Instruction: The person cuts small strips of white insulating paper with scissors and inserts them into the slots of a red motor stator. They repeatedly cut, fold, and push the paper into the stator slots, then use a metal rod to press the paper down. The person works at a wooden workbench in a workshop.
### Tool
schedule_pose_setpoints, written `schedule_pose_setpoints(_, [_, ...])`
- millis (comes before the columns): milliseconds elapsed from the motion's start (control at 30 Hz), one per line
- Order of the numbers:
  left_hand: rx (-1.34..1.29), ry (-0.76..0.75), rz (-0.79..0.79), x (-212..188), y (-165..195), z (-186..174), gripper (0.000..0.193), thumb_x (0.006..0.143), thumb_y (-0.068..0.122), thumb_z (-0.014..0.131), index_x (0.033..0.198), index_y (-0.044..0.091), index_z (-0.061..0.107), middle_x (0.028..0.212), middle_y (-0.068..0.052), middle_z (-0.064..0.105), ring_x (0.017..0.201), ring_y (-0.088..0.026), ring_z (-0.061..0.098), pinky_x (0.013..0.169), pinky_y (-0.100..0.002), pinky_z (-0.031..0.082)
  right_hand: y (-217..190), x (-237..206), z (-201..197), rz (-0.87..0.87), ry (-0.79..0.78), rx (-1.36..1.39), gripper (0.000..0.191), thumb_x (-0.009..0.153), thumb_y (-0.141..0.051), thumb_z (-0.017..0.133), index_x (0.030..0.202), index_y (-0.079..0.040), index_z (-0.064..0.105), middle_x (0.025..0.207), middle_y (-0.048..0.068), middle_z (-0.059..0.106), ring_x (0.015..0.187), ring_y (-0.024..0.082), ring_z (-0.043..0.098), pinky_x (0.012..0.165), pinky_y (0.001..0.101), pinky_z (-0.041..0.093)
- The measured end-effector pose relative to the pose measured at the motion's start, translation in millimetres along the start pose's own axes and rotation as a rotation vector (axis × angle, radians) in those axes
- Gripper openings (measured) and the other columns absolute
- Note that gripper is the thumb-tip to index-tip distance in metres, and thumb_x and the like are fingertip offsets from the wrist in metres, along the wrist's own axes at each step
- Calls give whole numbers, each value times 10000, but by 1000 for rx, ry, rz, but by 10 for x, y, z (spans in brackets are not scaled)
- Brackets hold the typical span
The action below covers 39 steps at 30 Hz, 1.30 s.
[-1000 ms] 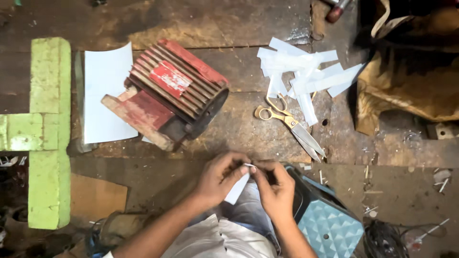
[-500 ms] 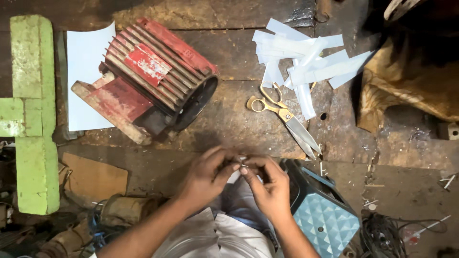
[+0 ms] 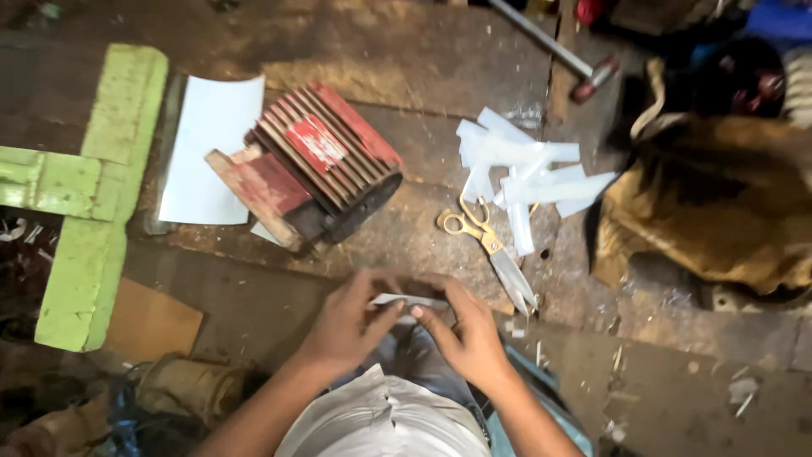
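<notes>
A green wooden cross-piece lies at the far left, with a white sheet just beside it. Next comes a red ribbed motor housing, tilted, with a red rectangular label on its fins. Below, near the bench edge, the left hand and right hand meet, fingers curled, both pinching a small white paper strip between them. Gold-handled scissors lie just right, touching a pile of white strips. A brown cloth sits far right.
</notes>
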State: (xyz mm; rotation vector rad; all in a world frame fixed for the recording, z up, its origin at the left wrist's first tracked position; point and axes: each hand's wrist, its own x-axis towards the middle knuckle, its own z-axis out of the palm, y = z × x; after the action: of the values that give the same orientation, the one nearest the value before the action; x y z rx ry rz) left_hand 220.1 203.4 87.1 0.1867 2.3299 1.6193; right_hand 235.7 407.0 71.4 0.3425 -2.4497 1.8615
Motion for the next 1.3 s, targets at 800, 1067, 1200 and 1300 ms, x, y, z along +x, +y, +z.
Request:
schedule_pose_setpoints(800, [126,264,348,-50,516,-180,110,863,64,704,968,33,707,921,-115,728,876,-287,741,762,-369,571,-832,208,-197,-256,-2,-220,190,805,-36,796,988,-22,744,1000,103,766,865,234,764,705,298,608])
schedule_pose_setpoints(1067, [-274,56,105,185,529,13,178,960,136,671,1106,34,659,989,-129,711,935,-200,683,820,-324,552,-586,287,-109,45,233,100,136,871,-2,717,998,-2,670,886,72,703,819,128,674,743,261,544])
schedule_pose_setpoints(1200, [-106,155,497,193,607,-203,251,958,222,723,1107,25,681,1117,-118,671,1036,-200,694,851,-322,590,-515,327,-54,61,232,67,162,911,20,669,1063,10,721,971,55,746,882,107,690,808,261,554])
schedule_pose_setpoints(1300, [-151,136,360,195,635,-371,273,928,257,731,1066,26,689,1079,-109,679,994,-211,694,792,-336,579,-462,295,5,-38,294,-65,135,909,5,690,1044,11,706,1023,41,739,909,95,697,832,257,573])
